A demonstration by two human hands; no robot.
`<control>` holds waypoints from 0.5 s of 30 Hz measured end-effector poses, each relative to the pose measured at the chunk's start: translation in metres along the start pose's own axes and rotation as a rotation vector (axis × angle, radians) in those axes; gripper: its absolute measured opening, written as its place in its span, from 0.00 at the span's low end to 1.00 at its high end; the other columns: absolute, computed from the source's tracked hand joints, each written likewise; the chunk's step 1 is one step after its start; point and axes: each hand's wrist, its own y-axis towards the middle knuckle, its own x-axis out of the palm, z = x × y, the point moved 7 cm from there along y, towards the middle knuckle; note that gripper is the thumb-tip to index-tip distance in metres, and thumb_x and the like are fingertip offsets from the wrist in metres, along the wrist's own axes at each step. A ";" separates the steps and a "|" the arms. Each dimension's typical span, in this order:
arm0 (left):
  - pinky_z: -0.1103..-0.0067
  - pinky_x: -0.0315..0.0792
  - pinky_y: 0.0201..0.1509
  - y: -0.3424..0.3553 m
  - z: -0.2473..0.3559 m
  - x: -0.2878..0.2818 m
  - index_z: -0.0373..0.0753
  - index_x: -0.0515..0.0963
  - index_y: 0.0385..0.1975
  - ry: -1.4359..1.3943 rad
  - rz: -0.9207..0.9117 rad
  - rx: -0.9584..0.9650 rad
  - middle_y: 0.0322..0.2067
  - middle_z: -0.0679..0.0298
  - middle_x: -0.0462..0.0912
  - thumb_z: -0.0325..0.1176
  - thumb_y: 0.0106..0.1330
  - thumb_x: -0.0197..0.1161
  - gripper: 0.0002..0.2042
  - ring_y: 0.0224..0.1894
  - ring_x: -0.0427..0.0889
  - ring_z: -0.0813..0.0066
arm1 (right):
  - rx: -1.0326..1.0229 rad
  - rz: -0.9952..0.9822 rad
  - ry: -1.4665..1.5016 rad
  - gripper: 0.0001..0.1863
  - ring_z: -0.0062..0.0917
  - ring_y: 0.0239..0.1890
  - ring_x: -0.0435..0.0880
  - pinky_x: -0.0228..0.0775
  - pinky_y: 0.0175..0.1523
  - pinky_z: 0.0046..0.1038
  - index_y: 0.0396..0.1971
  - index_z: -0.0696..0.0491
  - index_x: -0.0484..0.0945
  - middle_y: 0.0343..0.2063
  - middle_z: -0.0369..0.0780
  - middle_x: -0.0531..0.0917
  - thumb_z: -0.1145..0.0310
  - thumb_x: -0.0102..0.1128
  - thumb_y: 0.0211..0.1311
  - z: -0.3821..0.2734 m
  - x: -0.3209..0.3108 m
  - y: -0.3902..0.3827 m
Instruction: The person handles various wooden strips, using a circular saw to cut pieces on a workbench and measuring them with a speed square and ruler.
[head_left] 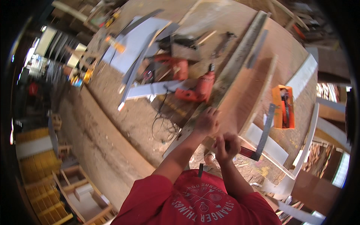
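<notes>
The left hand (206, 122) lies flat with fingers spread on the near end of a long straightedge (240, 56), pressing it down on a brown wooden board (245, 92) — by the look of it, to keep the rule from sliding. It grips nothing; the palm simply bears on the strip. Just beside it, the right hand (226, 145) is clenched into a fist near the board's near edge; something small may be inside the fist, but the blur hides it, so I cannot tell what it grasps, if anything. Its knuckles sit close to the red handle of a try square (264, 135), whose dark blade runs up and away across a pale strip of wood.

The straightedge runs diagonally away from the person along the board's left margin, toward the far side of the workbench (123, 123), which is dusty with sawdust. Left of the rule lies an orange power drill (198, 90), with its cord looping over the bench toward the person. Beyond it rests a second orange tool and some grey panels (135, 41). To the right, well apart from the hands, an orange tray (278, 108) holds small tools.
</notes>
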 end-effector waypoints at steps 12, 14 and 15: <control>0.67 0.79 0.39 -0.217 -0.118 -0.111 0.37 0.83 0.38 -0.702 0.105 -0.246 0.31 0.56 0.85 0.34 0.68 0.66 0.08 0.32 0.86 0.59 | 0.420 -1.146 0.037 0.05 0.35 0.27 0.87 0.77 0.36 0.36 0.36 0.55 0.86 0.28 0.43 0.87 0.70 0.71 0.64 -0.052 0.234 -0.231; 0.65 0.79 0.40 -0.326 -0.205 -0.123 0.37 0.83 0.39 -0.764 0.185 -0.589 0.32 0.52 0.84 0.32 0.67 0.66 0.07 0.35 0.86 0.53 | 0.655 -1.168 -0.148 0.08 0.40 0.32 0.89 0.79 0.40 0.36 0.40 0.55 0.86 0.30 0.46 0.88 0.67 0.67 0.70 -0.003 0.287 -0.281; 0.64 0.80 0.42 -0.379 -0.249 -0.127 0.37 0.84 0.39 -0.544 0.145 -0.726 0.34 0.51 0.86 0.32 0.68 0.65 0.07 0.38 0.87 0.52 | 0.703 -1.154 -0.261 0.10 0.33 0.31 0.89 0.79 0.39 0.33 0.42 0.57 0.86 0.30 0.46 0.88 0.66 0.65 0.71 0.033 0.313 -0.304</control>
